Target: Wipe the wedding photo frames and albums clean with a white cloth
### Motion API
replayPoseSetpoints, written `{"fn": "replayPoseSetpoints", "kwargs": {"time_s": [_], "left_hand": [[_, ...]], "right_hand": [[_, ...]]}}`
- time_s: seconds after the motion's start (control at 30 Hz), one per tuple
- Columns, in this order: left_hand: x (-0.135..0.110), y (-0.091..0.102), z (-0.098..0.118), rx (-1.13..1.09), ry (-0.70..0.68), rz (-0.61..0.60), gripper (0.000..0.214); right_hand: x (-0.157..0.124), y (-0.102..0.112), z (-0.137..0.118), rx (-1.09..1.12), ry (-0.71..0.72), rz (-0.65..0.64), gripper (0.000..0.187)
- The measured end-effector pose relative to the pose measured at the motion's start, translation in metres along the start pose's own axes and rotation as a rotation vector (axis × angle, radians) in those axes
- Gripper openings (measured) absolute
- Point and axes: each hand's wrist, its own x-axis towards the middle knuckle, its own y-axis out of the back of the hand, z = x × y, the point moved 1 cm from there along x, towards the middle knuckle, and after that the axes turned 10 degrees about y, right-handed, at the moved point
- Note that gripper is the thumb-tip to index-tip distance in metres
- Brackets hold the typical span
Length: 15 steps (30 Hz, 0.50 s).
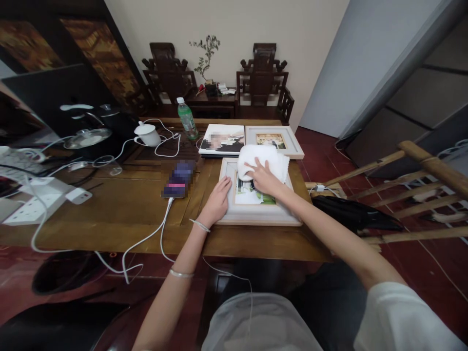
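Observation:
A pale picture frame (226, 209) lies on the wooden table in front of me, with a photo (261, 198) in green and white inside a light border. My right hand (265, 176) holds a white cloth (280, 165) from above, fingers spread, and presses it against the upper part of the frame. The cloth hides the frame's top edge and some of the photo. At the frame's left edge rests my left hand (217, 199), its fingers stretched out over the rim and its thumb not clearly visible.
Behind lie a second frame (294, 141) and a photo album (219, 130). To the left are a phone (179, 179) on a charging cable, a green bottle (187, 119), a lidded white cup (146, 134), a clear plastic cup (109, 165) and a power strip (36, 200). A wooden chair (431, 156) stands right.

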Motion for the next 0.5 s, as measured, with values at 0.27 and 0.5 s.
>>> {"fn": "replayPoseSetpoints", "kwargs": {"time_s": [0.27,0.5], "left_hand": [[0.001,-0.002,0.004,-0.011,0.025,0.022,0.05],[-0.001,0.009,0.021,-0.248,0.208,0.02,0.053]], "right_hand": [[-0.065,0.029,-0.08,0.17,0.123,-0.248,0.057],[-0.061,0.034,-0.114,0.188,0.196,-0.232,0.05]]}}
